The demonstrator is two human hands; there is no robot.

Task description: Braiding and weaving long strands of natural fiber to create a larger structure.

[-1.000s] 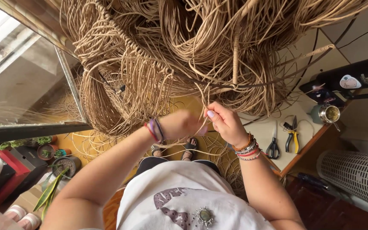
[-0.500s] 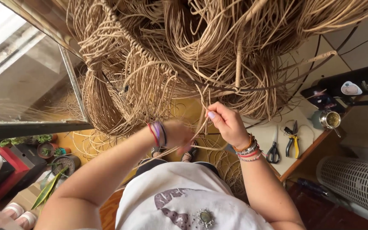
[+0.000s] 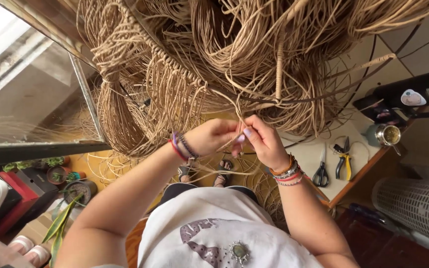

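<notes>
Two hands meet at one thin tan strand [image 3: 234,141] just under a big tangled mass of rattan [image 3: 234,59], and that strand is where all the work sits: the left hand [image 3: 212,136] has its fingers pinched together on it, the right hand [image 3: 264,144] is closed on the same strand from the other side, thumb and fingertips touching, so the two hands nearly touch each other. The strand runs up from the pinch into the mass, where a woven band with a long fringe [image 3: 175,94] hangs to the left, beside a bound bundle [image 3: 115,119]. By my reckoning the piece is well under way but far from finished: the band and fringe look worked, while many loose coils and stray ends hang unwoven above and to the right. A dark wire hoop [image 3: 294,99] curves through the strands near the hands. Further out, scissors [image 3: 320,171] and yellow-handled pliers [image 3: 343,161] lie side by side on a pale table [image 3: 304,154], with a small metal cup [image 3: 388,135] near its corner. Potted plants [image 3: 58,176] stand on the floor to the left, and a white slatted heater [image 3: 418,206] is at the right
</notes>
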